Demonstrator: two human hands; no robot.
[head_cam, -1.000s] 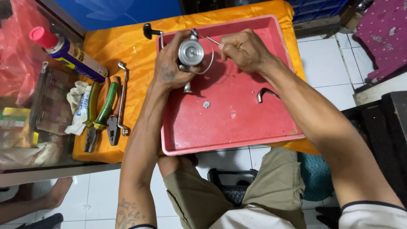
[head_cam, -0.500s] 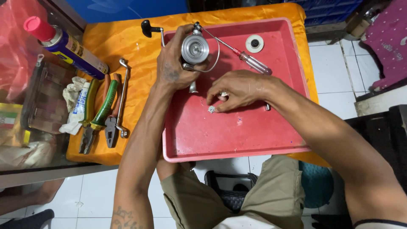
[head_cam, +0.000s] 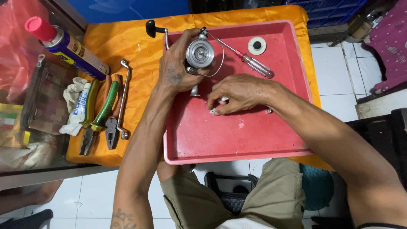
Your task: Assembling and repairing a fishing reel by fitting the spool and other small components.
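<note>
Left hand (head_cam: 176, 72) grip around fishing reel (head_cam: 199, 54)

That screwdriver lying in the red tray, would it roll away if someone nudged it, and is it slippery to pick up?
The screwdriver would probably roll a little: its handle looks round and it lies loose on the flat floor of the red tray. The raised rim should stop it. The clear handle seems ribbed, so it likely grips well. Its thin metal shaft looks stiff, not bendy.

Bright, even overhead light, soft shadows on the red tray (head_cam: 280, 140), sharp focus, mild wide-angle edge distortion.
</note>
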